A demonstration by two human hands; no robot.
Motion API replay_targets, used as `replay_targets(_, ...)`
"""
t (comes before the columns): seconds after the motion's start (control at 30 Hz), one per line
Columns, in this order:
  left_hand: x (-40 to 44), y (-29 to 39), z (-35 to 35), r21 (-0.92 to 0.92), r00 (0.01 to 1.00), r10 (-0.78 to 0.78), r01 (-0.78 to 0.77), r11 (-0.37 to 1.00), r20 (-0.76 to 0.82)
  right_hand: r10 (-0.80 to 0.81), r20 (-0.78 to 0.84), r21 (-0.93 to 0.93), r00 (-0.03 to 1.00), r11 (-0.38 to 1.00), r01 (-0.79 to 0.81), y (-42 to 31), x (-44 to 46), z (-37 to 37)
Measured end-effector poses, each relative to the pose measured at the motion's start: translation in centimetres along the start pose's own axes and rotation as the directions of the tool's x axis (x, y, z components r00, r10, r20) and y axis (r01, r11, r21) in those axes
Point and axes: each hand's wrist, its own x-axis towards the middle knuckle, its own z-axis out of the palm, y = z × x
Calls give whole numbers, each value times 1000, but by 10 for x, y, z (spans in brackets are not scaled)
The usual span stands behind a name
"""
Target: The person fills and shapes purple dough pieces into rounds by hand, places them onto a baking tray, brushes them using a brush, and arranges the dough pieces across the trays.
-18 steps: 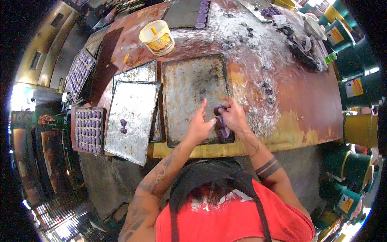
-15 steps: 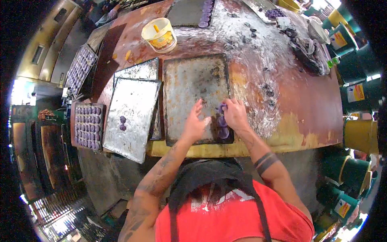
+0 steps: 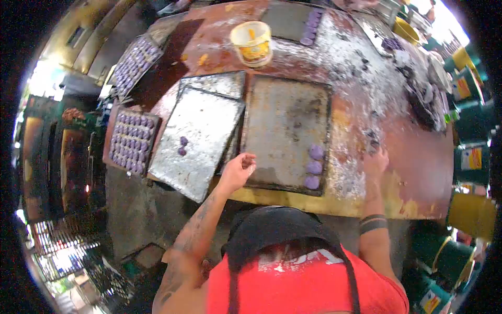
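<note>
Three round purple dough pieces (image 3: 314, 167) sit in a column along the right edge of a worn metal baking tray (image 3: 282, 123). Over this tray's lower left corner is my left hand (image 3: 239, 171), its fingers loosely curled, a gap between thumb and fingertips, nothing visible in it. My right hand (image 3: 375, 161) is on the floured table, right of the tray, with its fingers at a small dark lump (image 3: 372, 137). Blur hides whether those fingers are closed on it. A shinier tray (image 3: 201, 118) on the left carries two small purple pieces (image 3: 182, 146).
Trays of purple pieces in rows (image 3: 132, 140) stand at the left, with another filled tray (image 3: 137, 65) behind. A yellow-and-white bucket (image 3: 251, 44) is beyond the trays. Flour (image 3: 348, 63) covers much of the table (image 3: 423, 167). A dark plastic bag (image 3: 426, 102) lies at the right.
My right hand has left the dough pieces on the tray and moved right onto the table. My left hand has drawn back left and its fingers have curled. The camera view has shifted.
</note>
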Motion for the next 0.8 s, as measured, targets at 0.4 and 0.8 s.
replay_targets(0.4,67,-96,-178,575,716,273,216,789,-643,247,668,741,702,-134,-658,-86,-74,-42)
replay_targets(0.8,28,33,-64,-776,985,164,-67,628,47,-470,129,760,873,612,217,-376,-70,-136)
